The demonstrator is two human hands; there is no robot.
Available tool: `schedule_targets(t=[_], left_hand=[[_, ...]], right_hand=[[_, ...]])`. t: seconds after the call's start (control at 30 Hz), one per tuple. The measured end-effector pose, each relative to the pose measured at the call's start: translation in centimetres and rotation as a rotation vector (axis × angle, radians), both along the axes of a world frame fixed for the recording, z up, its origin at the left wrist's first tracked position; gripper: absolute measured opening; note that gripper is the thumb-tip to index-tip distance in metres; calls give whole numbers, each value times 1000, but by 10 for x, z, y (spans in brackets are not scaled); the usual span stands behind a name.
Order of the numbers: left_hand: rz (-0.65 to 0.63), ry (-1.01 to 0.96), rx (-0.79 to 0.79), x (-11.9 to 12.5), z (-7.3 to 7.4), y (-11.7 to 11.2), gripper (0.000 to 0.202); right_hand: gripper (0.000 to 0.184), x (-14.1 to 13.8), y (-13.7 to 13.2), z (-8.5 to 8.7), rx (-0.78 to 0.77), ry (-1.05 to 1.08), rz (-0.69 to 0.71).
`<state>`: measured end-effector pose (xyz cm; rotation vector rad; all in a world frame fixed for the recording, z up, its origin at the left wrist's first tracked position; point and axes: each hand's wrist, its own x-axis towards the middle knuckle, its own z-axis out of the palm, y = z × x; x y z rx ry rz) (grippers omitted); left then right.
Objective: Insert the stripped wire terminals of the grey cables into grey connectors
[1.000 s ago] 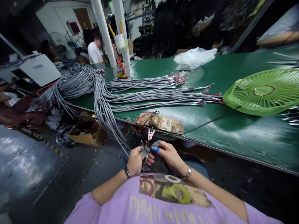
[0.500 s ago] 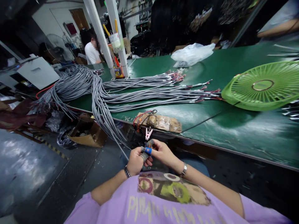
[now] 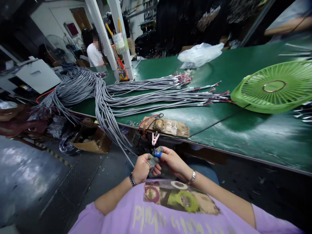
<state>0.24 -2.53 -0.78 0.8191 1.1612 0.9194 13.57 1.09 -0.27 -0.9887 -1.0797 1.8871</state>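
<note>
My left hand [image 3: 142, 168] is closed in front of my chest, with grey wraps on its fingertips. One grey cable [image 3: 128, 158] runs down from the bundle into it. My right hand [image 3: 173, 163] meets it, thumb and fingers pinched together, with blue tape round the thumb. What lies between the fingertips is too small and hidden to make out. Just above the hands, a pink clip [image 3: 155, 138] hangs at the table edge below a taped wooden block [image 3: 170, 127] with red and black wires. The grey cable bundle [image 3: 103, 107] droops over the edge to the left.
The green table [image 3: 243, 136] carries rows of grey cables with stripped ends, a green fan [image 3: 274, 86], and a plastic bag [image 3: 200, 55]. White posts [image 3: 126, 61] rise behind. A cardboard box [image 3: 94, 143] sits below on the left. Two other people are in the background.
My right thumb and fingertips have shifted slightly over the left fingers. Both hands stay together in the same place, and the view has tilted a little.
</note>
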Motion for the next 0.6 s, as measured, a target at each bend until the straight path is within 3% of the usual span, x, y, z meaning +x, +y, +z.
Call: schedule_targets(t=[0.1,0.33,0.6], left_hand=[[-37,-3,-11,-1,-2,-1,38],[202,-72,45,3,-3,0,33],[184,-40,50,2,-3,-2,26]], right_hand=[[25,-1,-2,5,61,-32,7],[31,-8,-6,8,-64,108,28],[28,0,0,4,94,-67,-5]])
